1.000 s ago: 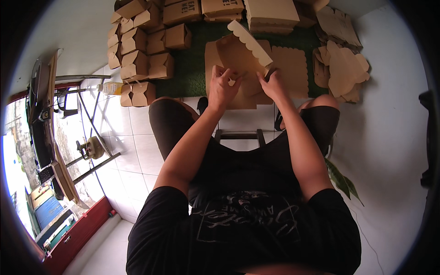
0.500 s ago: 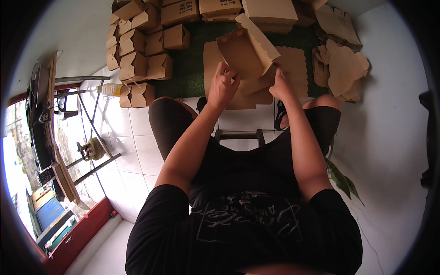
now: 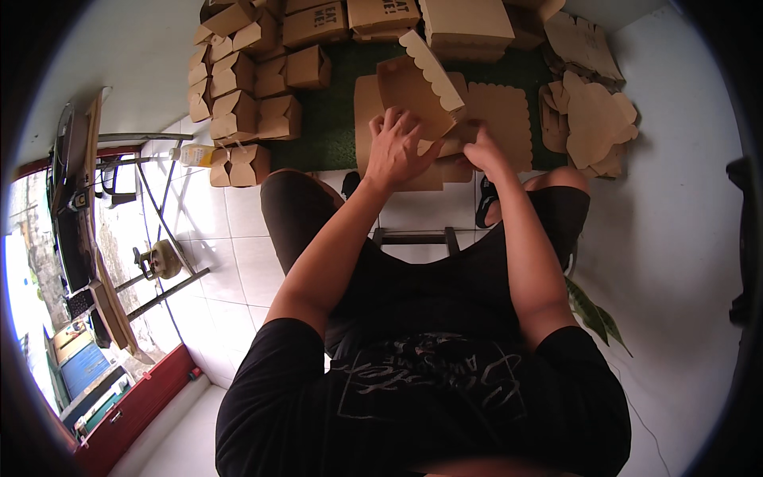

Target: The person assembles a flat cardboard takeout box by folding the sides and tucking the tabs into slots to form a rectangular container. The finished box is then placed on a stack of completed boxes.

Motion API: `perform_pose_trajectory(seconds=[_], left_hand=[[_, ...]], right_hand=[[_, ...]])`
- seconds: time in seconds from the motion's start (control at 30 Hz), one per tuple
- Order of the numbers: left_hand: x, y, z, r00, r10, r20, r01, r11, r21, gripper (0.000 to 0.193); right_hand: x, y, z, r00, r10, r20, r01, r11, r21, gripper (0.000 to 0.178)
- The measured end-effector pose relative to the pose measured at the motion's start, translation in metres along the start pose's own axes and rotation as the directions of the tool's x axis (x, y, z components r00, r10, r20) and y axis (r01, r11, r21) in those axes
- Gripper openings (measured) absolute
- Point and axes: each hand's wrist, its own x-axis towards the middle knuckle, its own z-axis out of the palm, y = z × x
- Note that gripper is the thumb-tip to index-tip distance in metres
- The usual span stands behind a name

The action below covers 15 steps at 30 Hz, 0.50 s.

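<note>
A brown cardboard box (image 3: 407, 86), partly folded up, stands tilted in front of me, its scalloped side flap (image 3: 433, 73) raised on the right. My left hand (image 3: 395, 149) grips the box's near side, fingers bent over the edge and thumb reaching right. At the near right corner, my right hand (image 3: 486, 151) has its fingers closed at a flap of the same box; the exact grip is partly hidden. Flat cardboard blanks (image 3: 502, 111) with scalloped edges lie beneath the box.
Folded small boxes (image 3: 235, 115) are stacked at the left, beside a bottle of yellow liquid (image 3: 193, 155). Larger boxes (image 3: 465, 28) line the back of the green mat (image 3: 330, 127). More flat cardboard pieces (image 3: 600, 119) lie at the right, near the white wall.
My left hand has moved right and slightly nearer, onto the box's near side. My right hand has come down from the scalloped flap to the near corner. That flap has swung leftward.
</note>
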Motion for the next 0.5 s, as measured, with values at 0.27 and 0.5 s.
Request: perform_pose_trajectory(seconds=[0.27, 0.5], left_hand=[[0.035, -0.018, 0.014, 0.960, -0.084, 0.267, 0.162, 0.944, -0.287, 0.037], [0.051, -0.029, 0.031, 0.918, -0.107, 0.382, 0.254, 0.899, -0.358, 0.040]], right_hand=[[-0.008, -0.012, -0.002, 0.999, 0.006, 0.050, -0.024, 0.925, 0.380, 0.059], [-0.008, -0.010, 0.002, 0.997, -0.039, 0.068, -0.008, 0.810, 0.586, 0.029]])
